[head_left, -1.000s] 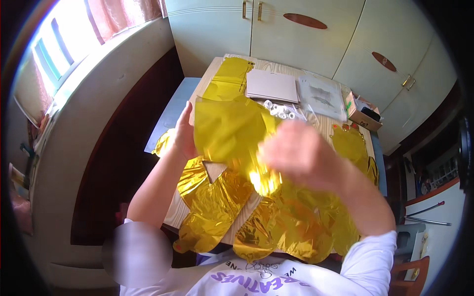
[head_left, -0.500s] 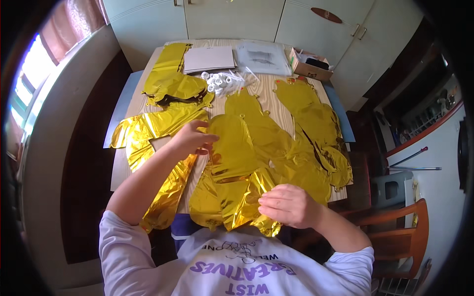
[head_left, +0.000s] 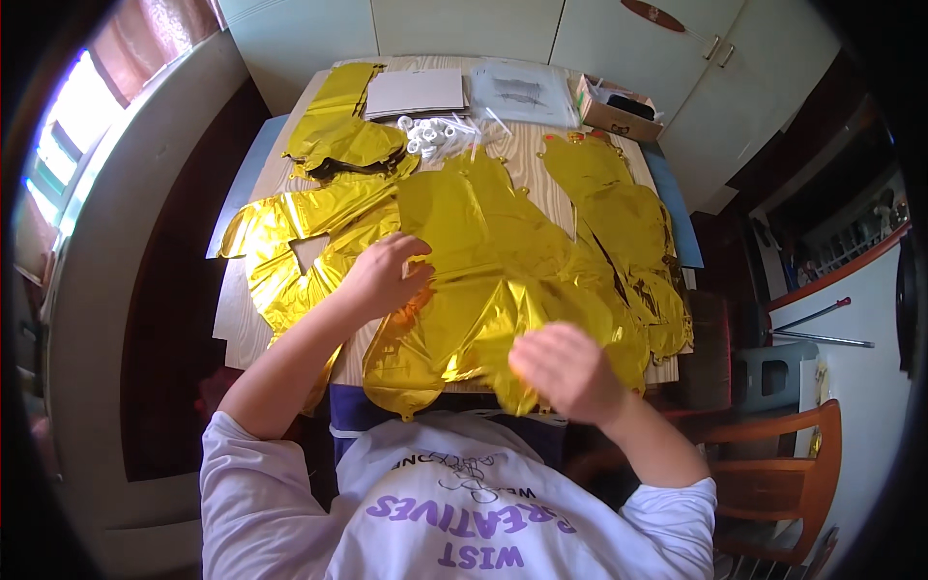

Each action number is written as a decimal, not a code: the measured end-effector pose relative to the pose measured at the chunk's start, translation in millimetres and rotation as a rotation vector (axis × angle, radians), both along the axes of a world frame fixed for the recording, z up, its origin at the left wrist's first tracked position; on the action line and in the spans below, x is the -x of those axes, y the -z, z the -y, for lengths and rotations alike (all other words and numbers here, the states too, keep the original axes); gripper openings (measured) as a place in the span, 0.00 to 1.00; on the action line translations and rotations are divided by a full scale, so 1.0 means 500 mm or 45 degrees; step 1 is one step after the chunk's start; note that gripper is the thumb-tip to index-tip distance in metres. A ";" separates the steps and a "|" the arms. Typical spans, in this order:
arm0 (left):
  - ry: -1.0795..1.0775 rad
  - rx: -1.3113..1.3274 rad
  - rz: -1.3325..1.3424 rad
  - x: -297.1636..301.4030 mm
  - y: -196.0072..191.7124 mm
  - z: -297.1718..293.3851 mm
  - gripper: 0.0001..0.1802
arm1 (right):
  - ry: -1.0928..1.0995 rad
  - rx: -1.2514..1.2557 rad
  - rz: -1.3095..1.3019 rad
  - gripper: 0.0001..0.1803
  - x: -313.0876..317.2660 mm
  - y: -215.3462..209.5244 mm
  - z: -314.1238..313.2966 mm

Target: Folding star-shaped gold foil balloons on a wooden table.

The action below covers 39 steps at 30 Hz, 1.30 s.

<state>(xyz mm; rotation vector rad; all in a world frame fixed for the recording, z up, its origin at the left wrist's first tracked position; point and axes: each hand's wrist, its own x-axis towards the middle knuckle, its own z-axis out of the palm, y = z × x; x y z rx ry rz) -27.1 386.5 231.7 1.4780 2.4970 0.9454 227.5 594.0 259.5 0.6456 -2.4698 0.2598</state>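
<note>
Cream cupboard doors [head_left: 464, 24] run along the far wall, and our light wooden table [head_left: 527, 159] is mostly buried under shiny stuff. We've got crinkly gold foil balloons all over it, flat and uninflated, with that mirror-like wrinkled surface. The big one in front of us, the gold foil balloon [head_left: 483, 280], lies across the near half of the table, and its lower lobes hang over the near edge toward our lap.

Our left hand [head_left: 379, 280] rests on its left side with the fingers curled down, pinching into the foil. Our right hand [head_left: 565, 372] is over the lower right part of it, near the table edge, fingers bent loosely; we honestly can't tell if it's gripping the foil or just resting on it.

Counting the rest: one folded gold pile [head_left: 338, 130] at the far left, another gold sheet [head_left: 290, 242] left of our hand, and a long gold shape [head_left: 623, 227] down the right side. Further back there's one grey flat card [head_left: 416, 92], one clear plastic sleeve [head_left: 522, 92], one small cardboard box [head_left: 614, 111], and a cluster of little white plastic bits [head_left: 430, 133], too small to count.

Bare wood only shows in the far middle strip. A wooden chair [head_left: 783, 464] sits close on our right.
</note>
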 end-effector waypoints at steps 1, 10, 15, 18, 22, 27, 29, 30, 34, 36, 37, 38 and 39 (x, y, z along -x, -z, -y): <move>0.015 0.096 -0.033 -0.002 0.002 0.001 0.19 | -0.053 -0.028 0.028 0.11 -0.012 0.007 0.012; 0.282 -0.134 -0.110 -0.051 -0.026 0.020 0.34 | 0.548 0.822 0.299 0.13 -0.033 0.016 -0.035; 0.505 -0.157 -0.127 -0.086 -0.048 -0.008 0.42 | 0.670 1.033 0.327 0.06 -0.012 -0.046 -0.050; 0.331 -0.153 -0.329 -0.004 0.026 -0.047 0.30 | 0.270 0.564 0.101 0.08 -0.005 -0.085 -0.057; 0.381 -0.158 -0.428 0.085 0.044 -0.093 0.20 | 0.127 0.191 0.070 0.10 -0.046 -0.106 -0.038; 0.473 -0.277 -0.502 0.116 0.048 -0.157 0.12 | 0.149 -0.064 0.021 0.10 -0.079 -0.083 -0.034; 0.473 -0.295 -0.576 0.140 0.066 -0.165 0.07 | 0.155 -0.085 0.019 0.10 -0.072 -0.047 -0.034; 0.491 -0.308 -0.537 0.147 0.077 -0.170 0.06 | 0.154 -0.097 0.017 0.11 -0.068 -0.035 -0.033; 0.530 -0.302 -0.430 0.157 0.092 -0.187 0.04 | 0.086 -0.112 0.035 0.12 -0.058 -0.010 -0.019; 0.538 -0.287 -0.416 0.157 0.093 -0.193 0.05 | 0.071 -0.097 0.050 0.11 -0.051 -0.001 -0.010; 0.539 -0.283 -0.422 0.161 0.093 -0.191 0.05 | 0.060 -0.101 0.048 0.11 -0.047 0.004 -0.008; 0.540 -0.277 -0.427 0.166 0.093 -0.189 0.06 | 0.049 -0.102 0.047 0.11 -0.045 0.009 -0.008; 0.531 -0.226 -0.388 0.171 0.092 -0.186 0.07 | 0.047 -0.095 0.052 0.11 -0.043 0.013 -0.011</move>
